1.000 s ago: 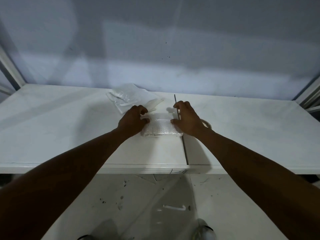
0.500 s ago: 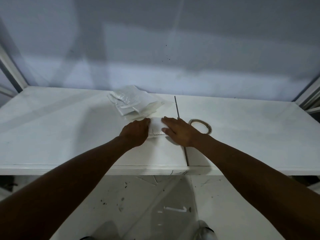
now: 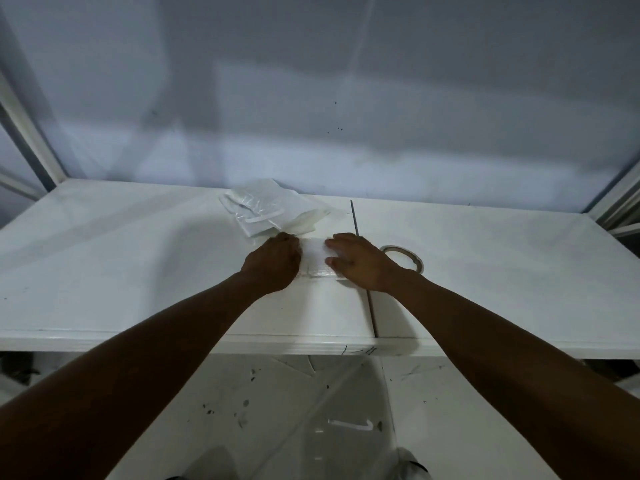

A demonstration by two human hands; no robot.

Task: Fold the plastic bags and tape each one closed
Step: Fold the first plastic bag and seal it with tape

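Observation:
A small folded clear plastic bag (image 3: 317, 259) lies flat on the white table (image 3: 138, 271), between my two hands. My left hand (image 3: 272, 263) presses on its left edge with curled fingers. My right hand (image 3: 360, 261) lies flat, fingers spread over the bag's right part. A pile of loose clear plastic bags (image 3: 273, 214) sits just behind my left hand. A roll of tape (image 3: 403, 256) lies on the table right of my right hand, partly hidden by the wrist.
A dark seam (image 3: 362, 258) runs front to back across the table under my right hand. A grey wall stands behind the table. White frame posts rise at the far left and right. The stained floor shows below the front edge.
The bag has become narrower as both hands came closer together over it. My right hand went from gripping its edge to lying flat, uncovering the tape roll.

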